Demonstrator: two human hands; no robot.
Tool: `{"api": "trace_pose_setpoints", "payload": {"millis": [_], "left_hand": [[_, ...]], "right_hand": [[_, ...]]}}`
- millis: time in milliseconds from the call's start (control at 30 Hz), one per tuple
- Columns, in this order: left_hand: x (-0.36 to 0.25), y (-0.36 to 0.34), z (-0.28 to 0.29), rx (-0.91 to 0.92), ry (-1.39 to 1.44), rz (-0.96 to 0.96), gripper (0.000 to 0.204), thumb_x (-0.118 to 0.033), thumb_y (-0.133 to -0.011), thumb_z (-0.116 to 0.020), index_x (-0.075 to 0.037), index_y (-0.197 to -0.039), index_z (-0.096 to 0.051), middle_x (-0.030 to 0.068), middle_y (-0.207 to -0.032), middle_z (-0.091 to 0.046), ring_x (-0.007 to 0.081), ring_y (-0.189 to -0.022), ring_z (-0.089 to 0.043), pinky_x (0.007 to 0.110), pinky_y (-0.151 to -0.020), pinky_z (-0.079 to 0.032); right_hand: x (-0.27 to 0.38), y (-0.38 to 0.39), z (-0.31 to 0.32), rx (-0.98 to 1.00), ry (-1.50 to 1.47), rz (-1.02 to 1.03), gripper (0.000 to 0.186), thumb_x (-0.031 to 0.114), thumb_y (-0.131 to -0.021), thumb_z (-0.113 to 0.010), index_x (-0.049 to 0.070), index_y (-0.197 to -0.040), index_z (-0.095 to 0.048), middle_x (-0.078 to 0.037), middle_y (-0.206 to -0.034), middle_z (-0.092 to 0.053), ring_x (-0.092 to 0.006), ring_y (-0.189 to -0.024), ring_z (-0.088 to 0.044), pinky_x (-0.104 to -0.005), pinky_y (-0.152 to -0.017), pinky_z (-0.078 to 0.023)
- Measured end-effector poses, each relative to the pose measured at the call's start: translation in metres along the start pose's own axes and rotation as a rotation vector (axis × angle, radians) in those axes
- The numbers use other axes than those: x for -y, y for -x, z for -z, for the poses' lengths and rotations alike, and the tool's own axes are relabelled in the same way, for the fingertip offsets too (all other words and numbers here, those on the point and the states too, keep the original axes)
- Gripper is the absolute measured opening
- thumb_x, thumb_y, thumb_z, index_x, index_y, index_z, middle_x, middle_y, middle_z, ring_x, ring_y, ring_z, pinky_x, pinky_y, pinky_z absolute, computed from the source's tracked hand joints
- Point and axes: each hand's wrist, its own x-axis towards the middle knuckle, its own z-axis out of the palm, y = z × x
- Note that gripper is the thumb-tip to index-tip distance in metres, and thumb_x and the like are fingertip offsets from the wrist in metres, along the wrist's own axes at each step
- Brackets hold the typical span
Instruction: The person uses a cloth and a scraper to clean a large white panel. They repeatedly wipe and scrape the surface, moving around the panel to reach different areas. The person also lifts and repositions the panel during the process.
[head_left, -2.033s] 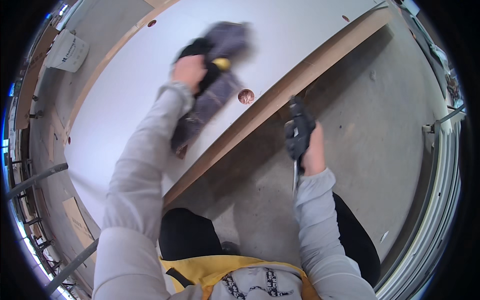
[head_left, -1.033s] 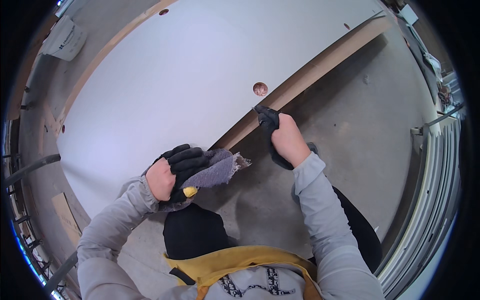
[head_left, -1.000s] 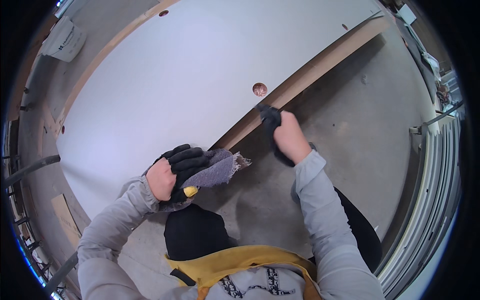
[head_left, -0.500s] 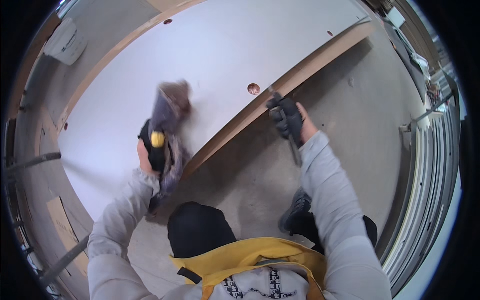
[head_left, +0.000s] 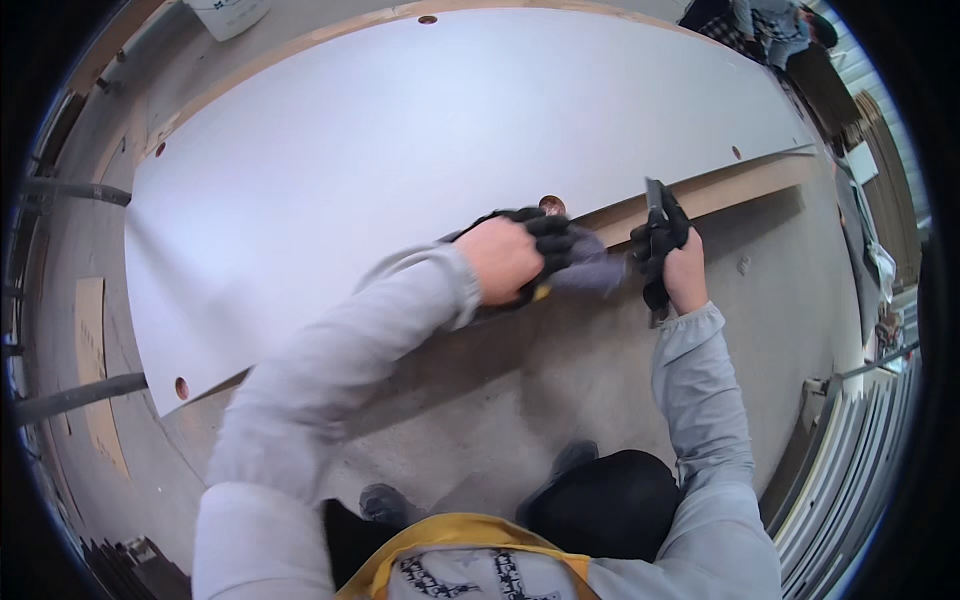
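Note:
A large white panel (head_left: 380,130) with round holes and a brown edge lies across the space in front of me. My left hand (head_left: 510,258), in a black fingerless glove, is closed on a blurred purple-grey rag (head_left: 598,272) at the panel's near edge, beside one of the holes (head_left: 551,206). Something small and yellow (head_left: 542,293) shows under that hand; its kind is unclear. To the right, my right hand (head_left: 668,248), gloved likewise, grips a flat, dark metal tool (head_left: 655,200), blade end up, just off the panel's edge.
Black bars (head_left: 85,398) reach the panel's left end. A white bucket (head_left: 228,15) stands at the far left, and a flat cardboard piece (head_left: 95,370) lies nearer. Another person (head_left: 765,30) is at the far right. Long pale strips (head_left: 850,470) are stacked at right.
My left hand has swept rightward along the panel's near edge with the rag. My right hand has shifted right, its tool now more upright. The view has turned, bringing another person into sight.

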Motion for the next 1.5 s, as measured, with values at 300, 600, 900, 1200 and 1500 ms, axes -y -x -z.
{"api": "trace_pose_setpoints", "payload": {"millis": [300,600,900,1200,1500], "left_hand": [[-0.068,0.167,0.051,-0.175,0.165,0.592,0.036,-0.016,-0.077,-0.061,-0.002,-0.110,-0.060,0.0157,-0.113,-0.060,0.0363,-0.111,-0.053,0.044,-0.098,-0.038],[-0.071,0.119,0.030,-0.681,0.676,1.011,0.026,-0.011,-0.088,-0.053,0.005,-0.108,-0.056,0.0081,-0.095,-0.061,0.0156,-0.086,-0.056,0.028,-0.079,-0.044],[-0.071,0.140,0.022,-0.832,0.700,1.026,0.031,-0.021,-0.089,-0.053,0.004,-0.108,-0.058,0.0047,-0.095,-0.063,0.0128,-0.087,-0.054,0.028,-0.080,-0.044],[-0.086,0.220,0.031,-0.875,0.546,0.986,0.027,-0.008,-0.088,-0.057,0.002,-0.113,-0.054,0.0066,-0.101,-0.060,0.0129,-0.091,-0.055,0.027,-0.082,-0.044],[-0.108,0.399,0.070,-1.376,0.206,1.351,0.028,-0.012,-0.090,-0.052,0.006,-0.111,-0.055,0.0078,-0.101,-0.062,0.0156,-0.089,-0.057,0.028,-0.080,-0.045]], "right_hand": [[-0.022,-0.037,0.011,0.087,0.334,0.091,0.030,0.003,-0.088,-0.051,0.006,-0.116,-0.061,-0.005,-0.066,-0.058,-0.0107,-0.054,-0.052,-0.0264,-0.049,-0.041],[-0.027,-0.001,-0.071,0.230,0.794,0.391,0.005,-0.002,-0.072,-0.052,-0.005,-0.073,-0.056,-0.028,-0.076,-0.058,-0.0439,-0.076,-0.057,-0.0496,-0.068,-0.046],[-0.027,0.010,-0.085,0.124,0.880,0.334,0.008,0.001,-0.072,-0.053,-0.003,-0.076,-0.059,-0.026,-0.078,-0.059,-0.0430,-0.077,-0.058,-0.0491,-0.069,-0.047],[-0.031,0.049,-0.129,0.308,0.839,0.462,0.006,-0.003,-0.069,-0.052,-0.006,-0.072,-0.056,-0.028,-0.076,-0.058,-0.0449,-0.079,-0.056,-0.0489,-0.070,-0.046],[-0.037,0.077,-0.187,0.385,0.823,0.483,0.011,-0.007,-0.066,-0.050,-0.008,-0.075,-0.056,-0.028,-0.078,-0.058,-0.0455,-0.080,-0.056,-0.0468,-0.070,-0.045]]}}
